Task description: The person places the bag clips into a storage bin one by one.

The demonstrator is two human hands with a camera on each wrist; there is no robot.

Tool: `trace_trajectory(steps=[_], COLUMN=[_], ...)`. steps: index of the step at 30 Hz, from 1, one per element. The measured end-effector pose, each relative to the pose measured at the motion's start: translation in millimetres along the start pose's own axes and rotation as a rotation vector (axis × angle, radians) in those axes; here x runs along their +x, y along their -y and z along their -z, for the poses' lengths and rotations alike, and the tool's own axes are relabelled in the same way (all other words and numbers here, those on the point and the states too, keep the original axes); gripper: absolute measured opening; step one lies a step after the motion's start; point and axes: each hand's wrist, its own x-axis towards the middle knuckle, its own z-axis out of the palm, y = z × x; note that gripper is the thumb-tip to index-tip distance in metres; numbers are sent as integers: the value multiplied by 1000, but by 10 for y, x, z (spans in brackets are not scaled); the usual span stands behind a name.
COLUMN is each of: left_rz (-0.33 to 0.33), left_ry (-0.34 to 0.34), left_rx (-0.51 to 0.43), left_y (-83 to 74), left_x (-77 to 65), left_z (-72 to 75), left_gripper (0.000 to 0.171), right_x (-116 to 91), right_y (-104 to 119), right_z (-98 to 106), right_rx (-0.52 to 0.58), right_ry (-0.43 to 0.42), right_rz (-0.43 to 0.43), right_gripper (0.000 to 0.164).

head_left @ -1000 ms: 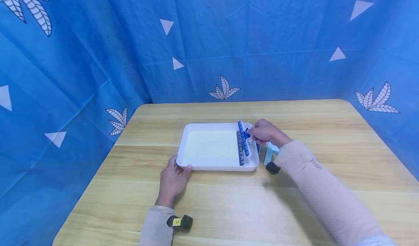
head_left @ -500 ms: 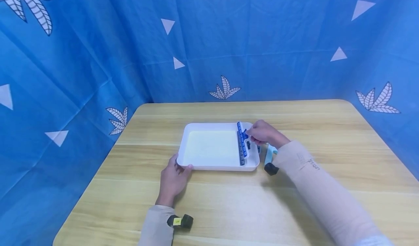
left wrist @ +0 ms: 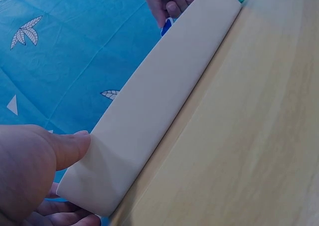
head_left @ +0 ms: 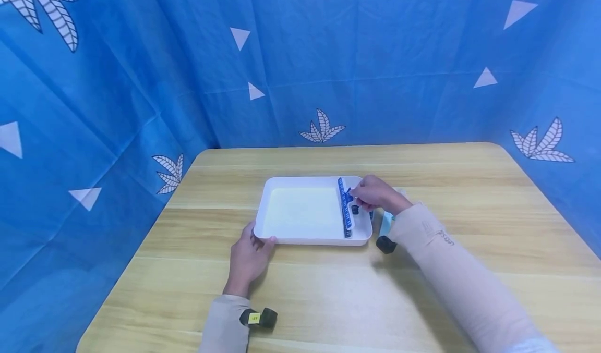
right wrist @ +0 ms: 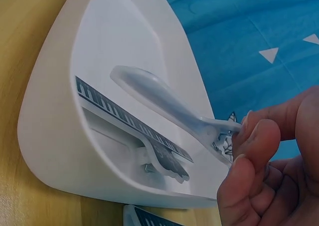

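Observation:
A white rectangular tray (head_left: 300, 241) lies on the table. My left hand (head_left: 249, 259) holds its near left corner, thumb against the front wall (left wrist: 114, 131) and fingers round the end. Over the tray's right end, my right hand (head_left: 375, 192) pinches the handle of a white and blue plastic clip (right wrist: 154, 94) between thumb and fingers. The long jaw of that clip hangs tilted inside the tray. Beneath it, a second clip (right wrist: 134, 123) with a dark striped strip lies against the tray's right side. In the head view the held clip partly covers it.
Outside the tray's right end, another dark-striped clip (right wrist: 149, 217) lies on the wooden table (head_left: 310, 301). Beside it is a light blue thing (head_left: 386, 223), partly hidden by the right sleeve. A blue patterned curtain (head_left: 399, 108) hangs behind the table.
My right hand has moved slightly left with the held clip, bringing it over the dark-striped clip in the tray. The left hand and the tray have stayed in place.

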Motion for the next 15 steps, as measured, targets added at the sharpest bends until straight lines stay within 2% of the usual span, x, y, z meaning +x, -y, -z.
trace_trajectory(steps=[15], left_rz=[-2], left_ry=[6], left_rx=[-3], left_y=[20], left_x=[-7], left_z=[-10], left_gripper=[70], right_x=[3], right_y=[-18], right_z=[-76], right_rx=[-19], right_ry=[-15], right_rz=[-2], right_gripper=[29])
